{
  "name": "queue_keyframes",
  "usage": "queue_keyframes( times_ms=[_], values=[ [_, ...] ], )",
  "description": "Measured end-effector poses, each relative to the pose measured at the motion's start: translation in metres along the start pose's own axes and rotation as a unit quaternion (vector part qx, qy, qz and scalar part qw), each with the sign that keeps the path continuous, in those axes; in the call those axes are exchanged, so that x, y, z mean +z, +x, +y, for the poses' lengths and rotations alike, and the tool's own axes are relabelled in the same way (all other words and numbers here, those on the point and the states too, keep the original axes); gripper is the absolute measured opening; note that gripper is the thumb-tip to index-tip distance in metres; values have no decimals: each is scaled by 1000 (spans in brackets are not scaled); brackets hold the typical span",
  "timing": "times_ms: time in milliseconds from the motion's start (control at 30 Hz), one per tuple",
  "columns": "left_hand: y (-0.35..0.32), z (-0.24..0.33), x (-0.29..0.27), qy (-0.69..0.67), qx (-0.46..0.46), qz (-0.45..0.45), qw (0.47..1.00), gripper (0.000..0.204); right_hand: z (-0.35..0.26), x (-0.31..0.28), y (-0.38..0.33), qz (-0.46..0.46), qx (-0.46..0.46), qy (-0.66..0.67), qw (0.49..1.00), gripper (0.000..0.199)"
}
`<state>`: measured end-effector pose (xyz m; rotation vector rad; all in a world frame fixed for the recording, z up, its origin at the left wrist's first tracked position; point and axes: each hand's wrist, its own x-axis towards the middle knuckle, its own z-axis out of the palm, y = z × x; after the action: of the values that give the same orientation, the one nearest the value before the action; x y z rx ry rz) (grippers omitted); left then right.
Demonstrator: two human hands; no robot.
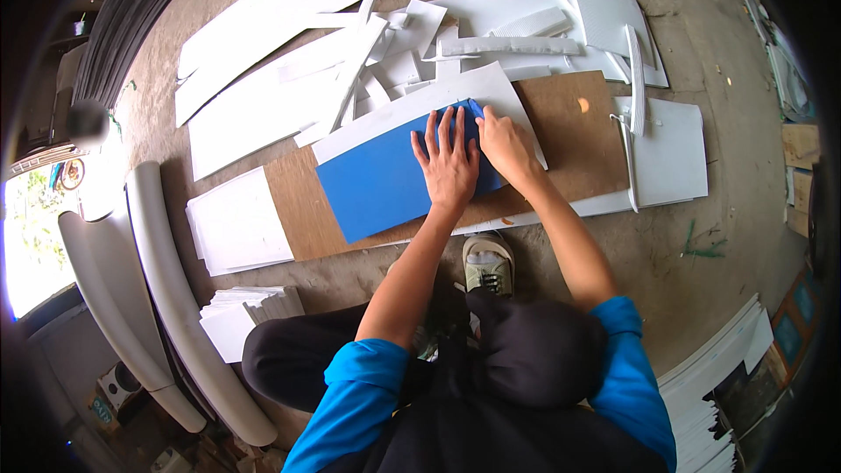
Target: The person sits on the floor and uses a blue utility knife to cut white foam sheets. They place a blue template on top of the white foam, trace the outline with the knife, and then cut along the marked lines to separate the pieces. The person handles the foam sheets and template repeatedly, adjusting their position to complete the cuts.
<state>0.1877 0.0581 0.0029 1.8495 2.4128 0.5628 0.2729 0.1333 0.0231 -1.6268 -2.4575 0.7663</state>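
Panel (pixel 372 180), blue, flat: under the left hand (pixel 449 162), palm down, fingers spread. Tool (pixel 476 109), small, blue: gripped in the curled right hand (pixel 505 144), just right of the left fingertips. White sheet (pixel 491 83): partly beneath the panel, showing beyond both hands. Brown board (pixel 569 144): under these, extending either side of the hands. White offcuts (pixel 508 45): farther beyond.

Blue sheet (pixel 372 184): flat, smooth, four-sided, straight-edged; lies aslant, its right end farther from the wearer than its left, on a brown board (pixel 578 144). White sheet (pixel 381 130): flat, visible beyond the blue sheet's far edge and right end, overlapped by it. Blue tool (pixel 476 109): small, slim, gripped in the right hand (pixel 503 142) at the blue sheet's far right corner; tip too small to make out.
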Motion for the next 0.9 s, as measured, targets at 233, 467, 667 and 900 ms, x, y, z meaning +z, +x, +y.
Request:
queue_keyframes(
  times_ms=[233,467,667,900],
  values=[
    [3,1,3,5,1,8,1000,52,9,7,-10,-34,-15,0,999,24],
    [-2,2,5,22,-1,8,1000,51,27,15,-115,-41,5,-51,998,19],
    [-3,1,6,28,3,3,1000,51,29,29,-132,-31,21,-80,996,13],
    [0,0,5,20,9,14,1000,52,38,35,-141,-25,6,-70,997,15]
  ],
)
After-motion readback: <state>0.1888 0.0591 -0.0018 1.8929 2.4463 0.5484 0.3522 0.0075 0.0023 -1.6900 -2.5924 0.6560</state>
